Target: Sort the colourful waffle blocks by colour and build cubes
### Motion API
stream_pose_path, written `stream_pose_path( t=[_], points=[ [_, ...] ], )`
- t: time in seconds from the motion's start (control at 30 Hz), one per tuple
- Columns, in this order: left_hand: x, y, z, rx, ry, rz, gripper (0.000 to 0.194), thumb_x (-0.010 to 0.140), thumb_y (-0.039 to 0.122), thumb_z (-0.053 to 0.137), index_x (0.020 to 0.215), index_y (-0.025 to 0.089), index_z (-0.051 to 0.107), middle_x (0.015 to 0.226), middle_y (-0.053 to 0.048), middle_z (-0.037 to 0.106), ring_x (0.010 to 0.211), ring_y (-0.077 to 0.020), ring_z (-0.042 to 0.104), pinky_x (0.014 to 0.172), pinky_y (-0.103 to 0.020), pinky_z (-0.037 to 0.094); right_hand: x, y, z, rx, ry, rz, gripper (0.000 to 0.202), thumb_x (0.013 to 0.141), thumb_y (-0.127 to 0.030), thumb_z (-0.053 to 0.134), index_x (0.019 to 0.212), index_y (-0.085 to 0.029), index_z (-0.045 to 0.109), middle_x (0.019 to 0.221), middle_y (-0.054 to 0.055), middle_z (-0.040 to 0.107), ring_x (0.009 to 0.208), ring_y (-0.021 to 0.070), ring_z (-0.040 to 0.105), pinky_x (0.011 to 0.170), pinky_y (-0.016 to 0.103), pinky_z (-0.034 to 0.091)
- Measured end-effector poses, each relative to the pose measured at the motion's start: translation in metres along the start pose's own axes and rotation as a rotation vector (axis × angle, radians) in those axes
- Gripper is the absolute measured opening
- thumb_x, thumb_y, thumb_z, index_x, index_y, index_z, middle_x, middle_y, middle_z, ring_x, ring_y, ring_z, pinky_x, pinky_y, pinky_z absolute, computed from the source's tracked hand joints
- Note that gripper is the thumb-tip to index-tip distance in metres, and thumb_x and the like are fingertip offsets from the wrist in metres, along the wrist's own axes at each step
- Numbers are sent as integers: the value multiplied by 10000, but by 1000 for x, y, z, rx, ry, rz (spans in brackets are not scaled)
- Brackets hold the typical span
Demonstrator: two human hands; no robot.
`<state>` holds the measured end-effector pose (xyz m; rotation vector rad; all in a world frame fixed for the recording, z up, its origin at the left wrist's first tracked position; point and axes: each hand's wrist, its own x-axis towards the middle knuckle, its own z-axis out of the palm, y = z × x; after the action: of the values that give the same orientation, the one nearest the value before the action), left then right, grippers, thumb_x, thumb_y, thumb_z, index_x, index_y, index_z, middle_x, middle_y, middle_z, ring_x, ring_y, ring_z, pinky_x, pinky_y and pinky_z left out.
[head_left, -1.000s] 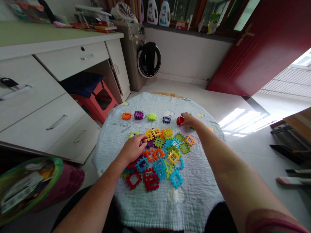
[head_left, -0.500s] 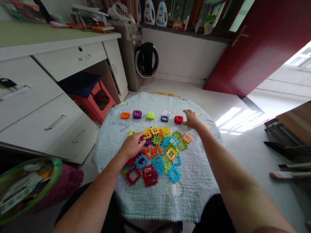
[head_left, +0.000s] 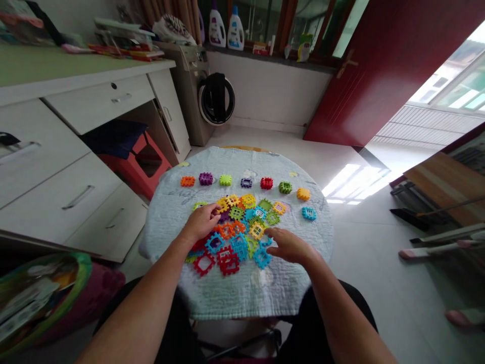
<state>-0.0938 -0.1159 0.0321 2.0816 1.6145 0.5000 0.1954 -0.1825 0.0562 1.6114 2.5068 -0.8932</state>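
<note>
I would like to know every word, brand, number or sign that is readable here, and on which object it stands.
No text reads with certainty.
Tablecloth: faint script lettering, too unclear to quote.
Left white bottle and right white bottle: labels too small.
Red box on the windowsill: any print too small.

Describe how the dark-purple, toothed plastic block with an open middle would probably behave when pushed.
The dark-purple block is probably light, as its middle is open. Its low, rectangular shape suggests sliding rather than rolling. Its teeth might catch on the wrinkled pale-blue cloth.
</note>
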Motion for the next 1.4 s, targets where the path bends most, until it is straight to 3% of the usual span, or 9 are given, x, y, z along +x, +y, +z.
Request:
stream_pose_path(
  t=[0.2, 0.37, 0.53, 0.63, 0.73, 0.87, 1.0, 1.1, 1.4],
  points=[
    [4, -21, 7, 206, 114, -34, 325, 754, 297, 527, 1029, 181, 654, 1137, -114, 623, 1085, -274, 555, 993, -408, 395, 12, 3, 16, -40, 49, 32, 324, 769, -171, 577, 1092, -155, 577, 1066, 113, 621, 975, 214, 590, 852, 300, 423],
    [4, -32, 18, 292, 14, -79, 361, 745, 363, 548, 1057, 203, 633, 1179, -110, 604, 1118, -276, 536, 987, -399, 389, 18, 17, 11, -35, 33, 0, 312, 762, -200, 621, 1072, -167, 600, 1056, 97, 636, 963, 204, 588, 850, 290, 420],
    [5, -34, 20, 311, -55, -25, 401, 753, 387, 526, 1070, 165, 633, 1173, -141, 597, 1123, -293, 540, 993, -408, 383, 24, 45, -1, -24, 42, 83, 342, 779, -155, 573, 1118, -172, 615, 1034, 81, 671, 906, 189, 609, 798, 278, 439],
    [5, -31, 18, 287, -49, -13, 395, 744, 370, 527, 1063, 165, 637, 1147, -132, 617, 1096, -288, 557, 986, -405, 392, 34, 66, -10, -69, 171, 143, 369, 771, -110, 533, 1122, -177, 625, 1120, 93, 648, 1015, 201, 583, 893, 306, 417],
    [5, -25, 16, 215, -54, -10, 362, 753, 352, 506, 1048, 189, 639, 1075, -89, 651, 1025, -247, 588, 950, -362, 425, 48, 83, -12, -142, 329, 175, 524, 744, -47, 473, 1242, -174, 572, 1337, 108, 530, 1185, 229, 488, 1003, 361, 346],
    [5, -16, 14, 127, -14, 29, 349, 778, 324, 468, 1052, 185, 634, 1074, -80, 646, 1024, -223, 587, 953, -333, 436, 66, 97, -2, -218, 331, 207, 675, 745, -17, 427, 1390, -213, 439, 1499, 65, 360, 1256, 265, 390, 1001, 396, 338],
    [5, -14, 12, 117, 23, 40, 351, 782, 300, 460, 1055, 156, 630, 1102, -105, 628, 1052, -234, 574, 983, -352, 424, 74, 105, 5, -243, 270, 230, 527, 842, -129, 431, 1343, -284, 474, 1426, 40, 440, 1163, 270, 435, 954, 385, 367],
    [6, -15, 10, 112, 37, 36, 341, 779, 292, 468, 1052, 163, 627, 1109, -98, 626, 1062, -233, 572, 986, -349, 426, 73, 107, 3, -279, 258, 247, 407, 868, -235, 475, 1268, -287, 530, 1293, 89, 505, 1083, 273, 468, 917, 373, 382],
    [5, -13, 9, 111, 44, 41, 342, 782, 288, 473, 1046, 141, 633, 1105, -111, 631, 1058, -245, 579, 985, -353, 428, 57, 107, -3, -283, 250, 333, 349, 744, -279, 617, 1065, -143, 599, 1121, 151, 531, 1010, 277, 502, 880, 340, 395]
  ],
)
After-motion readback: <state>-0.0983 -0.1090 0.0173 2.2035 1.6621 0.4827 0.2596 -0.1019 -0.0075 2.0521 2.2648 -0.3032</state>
